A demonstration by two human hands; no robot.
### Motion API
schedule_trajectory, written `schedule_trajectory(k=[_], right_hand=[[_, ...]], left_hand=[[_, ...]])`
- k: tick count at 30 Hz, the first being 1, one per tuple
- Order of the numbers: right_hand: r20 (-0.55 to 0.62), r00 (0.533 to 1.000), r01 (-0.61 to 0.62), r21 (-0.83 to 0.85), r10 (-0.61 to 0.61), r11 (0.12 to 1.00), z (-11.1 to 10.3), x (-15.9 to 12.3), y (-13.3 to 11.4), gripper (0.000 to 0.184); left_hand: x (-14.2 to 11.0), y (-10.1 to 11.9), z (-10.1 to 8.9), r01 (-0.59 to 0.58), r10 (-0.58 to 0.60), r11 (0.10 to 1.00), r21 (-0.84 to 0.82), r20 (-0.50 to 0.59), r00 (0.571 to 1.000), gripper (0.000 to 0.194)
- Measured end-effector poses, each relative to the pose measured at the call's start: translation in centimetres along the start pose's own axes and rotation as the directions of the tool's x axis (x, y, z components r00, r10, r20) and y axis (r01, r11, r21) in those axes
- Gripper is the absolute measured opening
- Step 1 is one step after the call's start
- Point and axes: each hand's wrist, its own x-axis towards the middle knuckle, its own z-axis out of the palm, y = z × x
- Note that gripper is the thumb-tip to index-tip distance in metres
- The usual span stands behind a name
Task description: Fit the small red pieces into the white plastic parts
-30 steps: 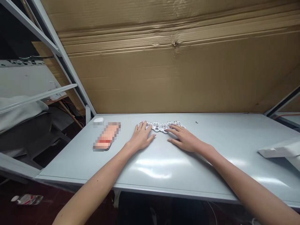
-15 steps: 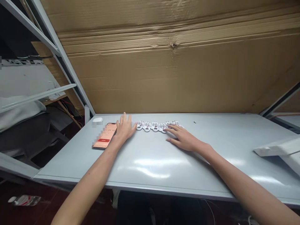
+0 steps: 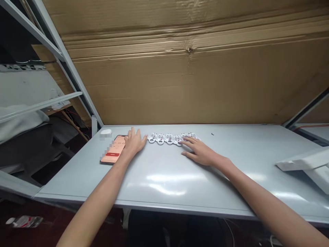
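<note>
A row of several small white plastic parts (image 3: pixel 168 139) lies near the back of the grey table (image 3: pixel 164 185). My right hand (image 3: pixel 199 151) rests flat, fingers spread, its fingertips on the right end of that row. My left hand (image 3: pixel 133 142) lies open with fingers stretched out, its edge touching the right side of a phone (image 3: pixel 113 153) whose screen glows orange with a red bar. Neither hand holds anything.
A small white oval object (image 3: pixel 106 131) sits at the table's back left corner. White flat pieces (image 3: pixel 303 163) lie at the right edge. A large cardboard sheet (image 3: pixel 190 68) stands behind the table. A metal rack frame (image 3: pixel 59 51) rises at left. A tiny dark speck (image 3: pixel 212 133) lies past the parts.
My left hand has left the left end of the row of parts and slid leftward to the phone. My right hand has stayed on the row.
</note>
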Motion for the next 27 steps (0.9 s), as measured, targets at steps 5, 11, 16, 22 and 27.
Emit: schedule_trajectory(k=[5,11,16,22,27], right_hand=[[-0.001,1.000,-0.014,0.027,0.014,1.000,0.0,0.0,0.1,0.061],[0.002,1.000,-0.001,0.013,0.001,1.000,0.1,0.0,0.1,0.060],[0.004,1.000,-0.005,0.024,0.005,1.000,0.0,0.0,0.0,0.060],[0.023,1.000,-0.020,0.011,0.020,1.000,-0.3,-0.1,-0.3,0.063],[0.019,1.000,-0.024,0.010,0.024,1.000,-0.3,-0.1,-0.4,0.062]], left_hand=[[0.5,-1.5,-0.8,-0.003,-0.008,0.991,-0.136,-0.077,0.997,0.060],[0.5,-8.9,-2.3,-0.049,-0.008,0.957,-0.286,-0.195,0.981,0.058],[-1.0,-15.7,-2.2,-0.060,0.013,0.912,-0.407,-0.117,0.993,0.067],[-2.8,-18.9,-0.9,-0.026,0.043,0.857,-0.515,0.020,0.999,0.079],[-3.4,-19.2,-1.3,-0.023,0.105,0.835,-0.550,0.119,0.987,0.082]])
